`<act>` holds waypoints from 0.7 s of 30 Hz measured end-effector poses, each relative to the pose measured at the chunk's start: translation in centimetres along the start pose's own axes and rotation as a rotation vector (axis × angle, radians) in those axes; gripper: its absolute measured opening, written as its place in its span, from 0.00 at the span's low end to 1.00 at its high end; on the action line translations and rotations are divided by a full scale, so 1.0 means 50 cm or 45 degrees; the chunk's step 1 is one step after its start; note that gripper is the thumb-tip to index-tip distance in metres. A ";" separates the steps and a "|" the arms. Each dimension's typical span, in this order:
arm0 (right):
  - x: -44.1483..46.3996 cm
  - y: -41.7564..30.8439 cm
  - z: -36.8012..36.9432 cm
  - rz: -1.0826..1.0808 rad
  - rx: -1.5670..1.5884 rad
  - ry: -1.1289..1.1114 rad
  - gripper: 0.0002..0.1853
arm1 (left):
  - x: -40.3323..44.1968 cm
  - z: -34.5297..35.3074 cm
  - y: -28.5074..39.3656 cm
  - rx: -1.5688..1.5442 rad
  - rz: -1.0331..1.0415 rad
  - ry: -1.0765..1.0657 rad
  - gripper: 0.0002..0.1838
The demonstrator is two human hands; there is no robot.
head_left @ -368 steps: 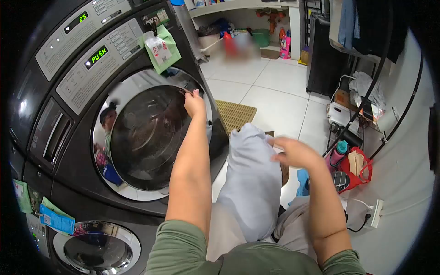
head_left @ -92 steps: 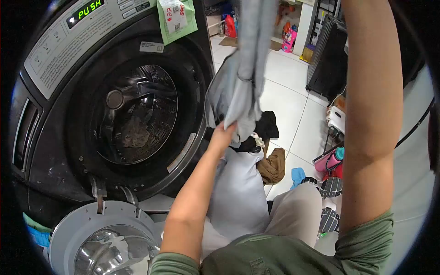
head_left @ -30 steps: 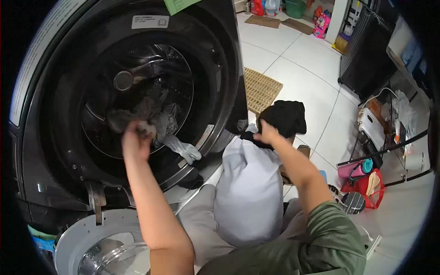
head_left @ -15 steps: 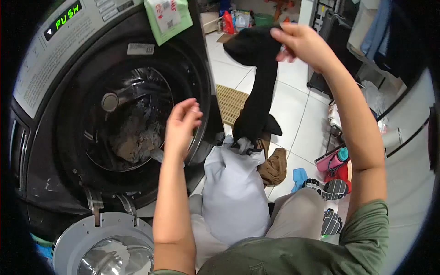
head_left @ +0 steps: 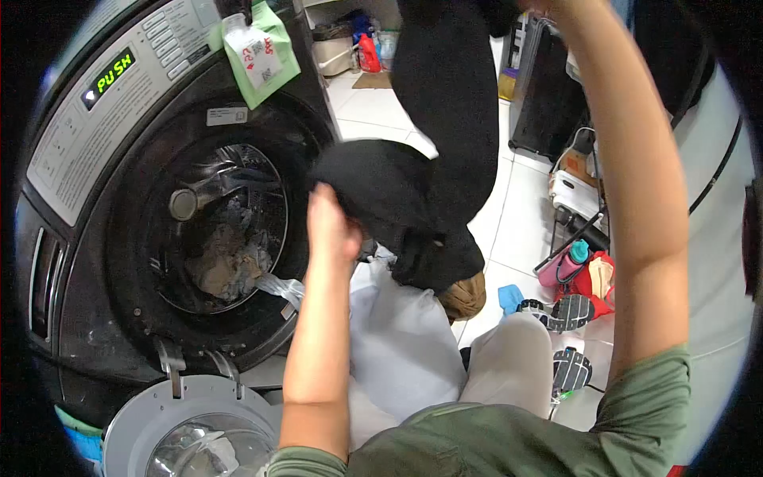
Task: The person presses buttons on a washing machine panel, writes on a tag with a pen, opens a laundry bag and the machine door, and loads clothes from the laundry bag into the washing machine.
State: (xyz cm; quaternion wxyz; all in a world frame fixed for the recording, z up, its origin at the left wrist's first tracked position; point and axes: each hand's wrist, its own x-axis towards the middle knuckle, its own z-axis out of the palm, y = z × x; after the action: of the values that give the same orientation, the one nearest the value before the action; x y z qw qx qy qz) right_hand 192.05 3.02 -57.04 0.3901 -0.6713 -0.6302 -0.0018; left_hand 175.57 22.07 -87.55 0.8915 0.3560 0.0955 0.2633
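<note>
A long black garment (head_left: pixel 457 103) hangs in front of me, its lower part bunched over the mouth of a pale grey cloth bag (head_left: pixel 397 318) between my legs. My right hand (head_left: pixel 550 6), mostly cut off by the top edge, holds the garment up high. My left hand (head_left: pixel 334 226), slightly blurred, has its fingers closed at the garment's left fold. To the left stands a front-load washing machine with its drum (head_left: pixel 226 230) exposed; greyish and tan laundry (head_left: pixel 222 270) lies inside. A brown cloth (head_left: pixel 463 299) sits beside the bag.
The washer's round door (head_left: pixel 127 421) hangs open at lower left. A green pouch (head_left: pixel 270 67) dangles from the machine's front. On the right are a pink bottle (head_left: pixel 556 272), a blue cloth (head_left: pixel 509 299) and a black suitcase (head_left: pixel 540 87). A red bottle (head_left: pixel 368 54) stands at the back.
My right hand has risen to the top edge, lifting the black garment higher out of the bag. My left hand has moved in and closed on the garment's fold.
</note>
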 end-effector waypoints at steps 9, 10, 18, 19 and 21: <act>-0.171 0.146 0.390 0.624 0.602 -0.291 0.36 | -0.078 0.033 0.101 0.198 -0.029 -0.305 0.44; -0.154 0.152 0.378 0.586 0.549 -0.005 0.31 | -0.091 0.026 0.104 -0.104 0.062 -0.356 0.45; -0.196 0.277 0.245 0.698 0.968 0.248 0.26 | -0.081 -0.033 0.139 0.461 0.391 0.219 0.20; -0.235 0.292 0.235 0.581 1.067 0.408 0.24 | -0.072 -0.077 0.159 0.524 0.545 0.235 0.16; -0.288 0.345 0.262 0.487 1.129 0.716 0.20 | -0.054 -0.157 0.159 0.767 0.679 0.425 0.13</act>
State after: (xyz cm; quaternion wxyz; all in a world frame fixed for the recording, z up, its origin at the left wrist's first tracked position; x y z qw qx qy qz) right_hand 197.29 -0.56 -82.25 0.7816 -0.5191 -0.3091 0.1551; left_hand 167.30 30.04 -87.86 0.6209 0.5649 0.2157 0.4988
